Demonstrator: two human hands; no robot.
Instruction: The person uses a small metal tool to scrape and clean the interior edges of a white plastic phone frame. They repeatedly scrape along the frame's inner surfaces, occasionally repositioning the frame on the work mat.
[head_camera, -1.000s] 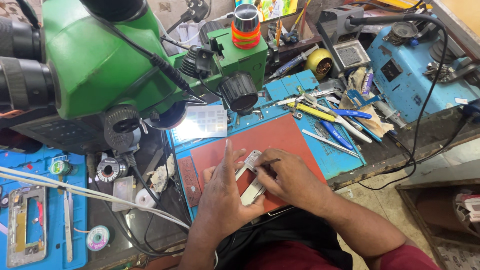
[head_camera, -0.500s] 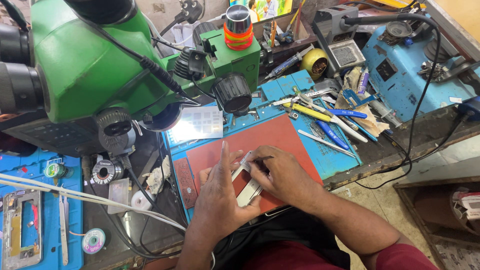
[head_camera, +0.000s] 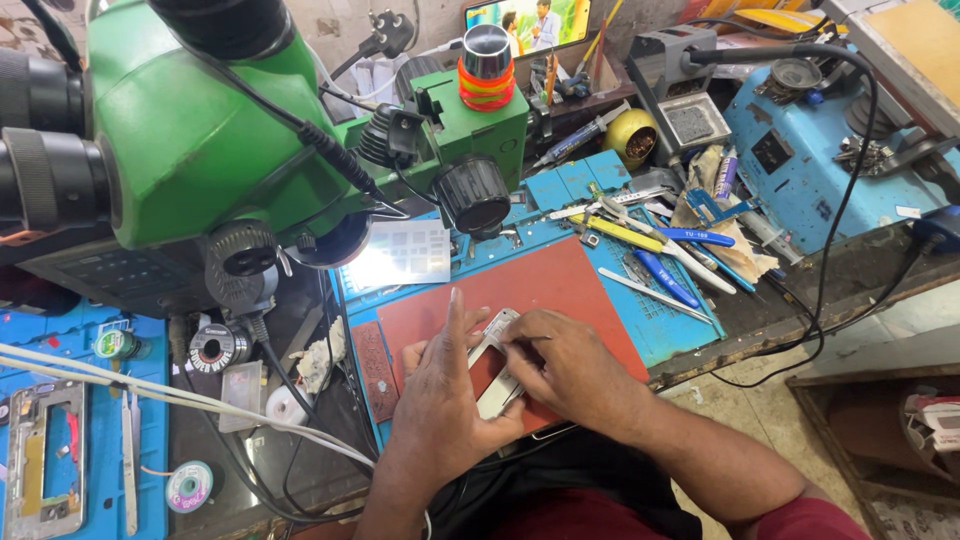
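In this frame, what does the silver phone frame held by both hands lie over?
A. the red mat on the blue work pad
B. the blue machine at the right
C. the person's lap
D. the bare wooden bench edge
A: the silver phone frame, held between the left hand and the right hand, sits over the red mat, which lies on the blue work pad under the green microscope.

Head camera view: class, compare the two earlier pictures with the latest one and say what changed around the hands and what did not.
Very little changed. The left hand and right hand keep hold of the silver phone frame over the red mat; nothing was picked up or let go. The view drifted a little, so the green microscope sits slightly differently in the picture. The tools on the blue mat stayed put.
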